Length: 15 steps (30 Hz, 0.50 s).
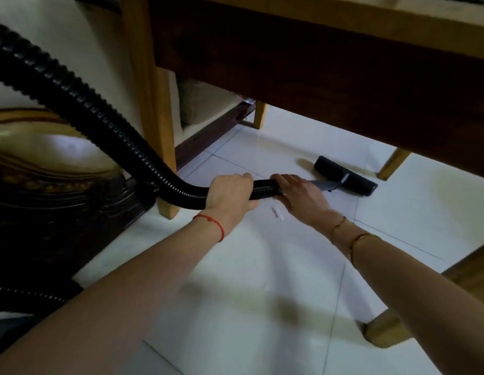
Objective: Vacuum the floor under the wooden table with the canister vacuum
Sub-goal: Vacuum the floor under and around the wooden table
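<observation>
Hose (81, 104) gripped by both hands, left (230, 193) and right (300, 196), fingers wrapped round it.

Both hands grip a black ribbed hose (81, 104) at mid-frame. The left hand (230, 193) wraps around the hose, a red string (211, 221) on its wrist; the right hand (300, 196) holds the hose end just to the right, with thin bracelets (354, 239) on that wrist. A grey tube runs from there to a black floor head (343, 175) lying flat on the white tiles (262, 266) under the wooden table (316, 50). A small white scrap (277, 212) lies on the tiles between the hands. The hose arcs to the upper left, past a table leg (159, 131).
</observation>
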Tool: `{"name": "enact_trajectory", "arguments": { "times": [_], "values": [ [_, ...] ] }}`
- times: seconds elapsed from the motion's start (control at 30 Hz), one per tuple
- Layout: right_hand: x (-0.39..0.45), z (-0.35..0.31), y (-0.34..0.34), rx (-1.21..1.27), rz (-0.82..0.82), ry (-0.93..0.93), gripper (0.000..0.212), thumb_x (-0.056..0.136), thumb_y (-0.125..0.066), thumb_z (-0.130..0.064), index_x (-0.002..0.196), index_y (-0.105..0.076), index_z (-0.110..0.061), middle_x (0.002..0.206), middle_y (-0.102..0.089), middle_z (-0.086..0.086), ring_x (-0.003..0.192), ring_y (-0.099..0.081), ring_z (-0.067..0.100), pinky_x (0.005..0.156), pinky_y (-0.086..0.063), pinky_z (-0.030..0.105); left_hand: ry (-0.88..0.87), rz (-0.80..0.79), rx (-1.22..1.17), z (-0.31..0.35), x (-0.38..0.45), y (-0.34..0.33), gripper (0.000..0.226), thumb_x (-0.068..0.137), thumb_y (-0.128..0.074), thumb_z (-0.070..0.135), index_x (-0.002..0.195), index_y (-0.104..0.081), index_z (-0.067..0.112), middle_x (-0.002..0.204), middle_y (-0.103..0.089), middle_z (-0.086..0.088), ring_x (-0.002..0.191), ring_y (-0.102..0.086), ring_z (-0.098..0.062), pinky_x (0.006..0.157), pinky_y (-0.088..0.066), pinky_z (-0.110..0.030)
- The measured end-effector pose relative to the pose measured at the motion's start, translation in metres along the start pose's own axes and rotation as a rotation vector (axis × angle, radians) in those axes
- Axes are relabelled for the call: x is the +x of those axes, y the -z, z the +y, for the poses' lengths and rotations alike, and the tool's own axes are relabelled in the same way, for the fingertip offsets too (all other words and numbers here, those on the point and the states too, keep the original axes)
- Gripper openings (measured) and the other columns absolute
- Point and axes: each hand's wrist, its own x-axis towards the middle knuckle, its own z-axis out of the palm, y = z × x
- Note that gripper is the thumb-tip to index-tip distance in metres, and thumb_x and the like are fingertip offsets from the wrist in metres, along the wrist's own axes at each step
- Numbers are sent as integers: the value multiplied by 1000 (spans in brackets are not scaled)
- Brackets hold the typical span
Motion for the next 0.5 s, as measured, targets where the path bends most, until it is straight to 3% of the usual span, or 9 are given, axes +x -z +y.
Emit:
{"name": "enact_trajectory", "arguments": {
  "times": [0.23,0.37,0.5],
  "values": [
    [-2,52,-2,-52,-20,-26,32,90,-63,-25,118,-54,-14,103,-66,6,92,-63,27,69,-55,39,11,17,-28,38,44,-17,30,91,-52,38,105,-55,11,97,-65,-5,86,-64,-24,63,-32,-28],
    [-2,60,-4,-56,-25,-35,32,91,-62,-24,119,-54,-12,103,-66,7,91,-64,27,68,-55,39,24,3,-28,44,52,-19,30,91,-52,39,103,-55,12,87,-62,-2,73,-57,-21,61,-33,-27],
    [-1,53,-7,-26,-4,-53,30,91,-61,-23,119,-53,-13,104,-65,7,89,-62,26,64,-46,30,25,-4,-14,38,48,-16,30,91,-52,39,104,-55,12,81,-56,-2,71,-55,-20,61,-34,-27]
  ]
}}
